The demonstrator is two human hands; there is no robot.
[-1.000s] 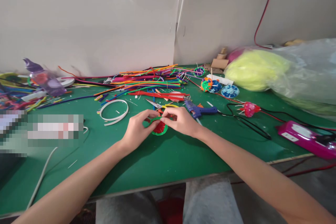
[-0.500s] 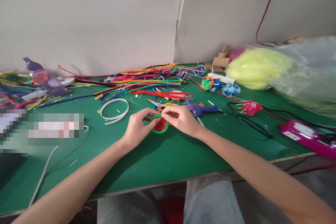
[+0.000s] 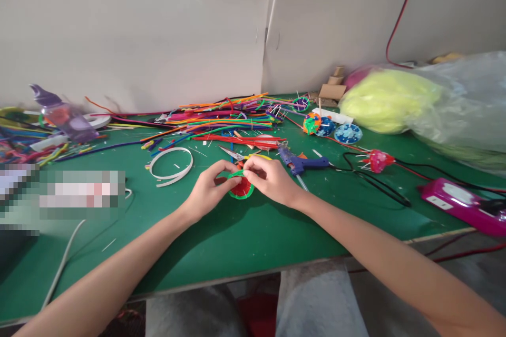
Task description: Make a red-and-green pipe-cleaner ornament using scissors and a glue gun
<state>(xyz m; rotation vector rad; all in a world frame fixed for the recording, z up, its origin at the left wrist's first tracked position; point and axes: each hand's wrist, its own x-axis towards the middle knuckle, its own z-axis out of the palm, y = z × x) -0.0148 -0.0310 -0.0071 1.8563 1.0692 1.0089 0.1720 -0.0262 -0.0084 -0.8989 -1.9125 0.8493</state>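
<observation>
A small round red piece with a green pipe-cleaner rim [image 3: 245, 194] is held between my two hands above the green table. My left hand [image 3: 209, 189] pinches its left side between thumb and fingers. On the upper right of the rim, my right hand [image 3: 269, 181] grips with thumb and forefinger. The fingers hide part of the piece. Just behind my hands lie scissors [image 3: 234, 154] with yellow handles. A blue glue gun [image 3: 302, 163] rests to the right of my right hand.
Many coloured pipe cleaners [image 3: 221, 118] are heaped at the back. A white strip coil [image 3: 171, 164] lies left of my hands, a purple bottle [image 3: 65, 116] farther left. On the right are a red piece with sticks [image 3: 379, 160], a magenta power strip [image 3: 462, 201] and plastic bags [image 3: 391, 102].
Both hands stay at nearly the same place, holding the rim. The round piece has turned slightly, showing more of its red inside. The view has shifted a little.
</observation>
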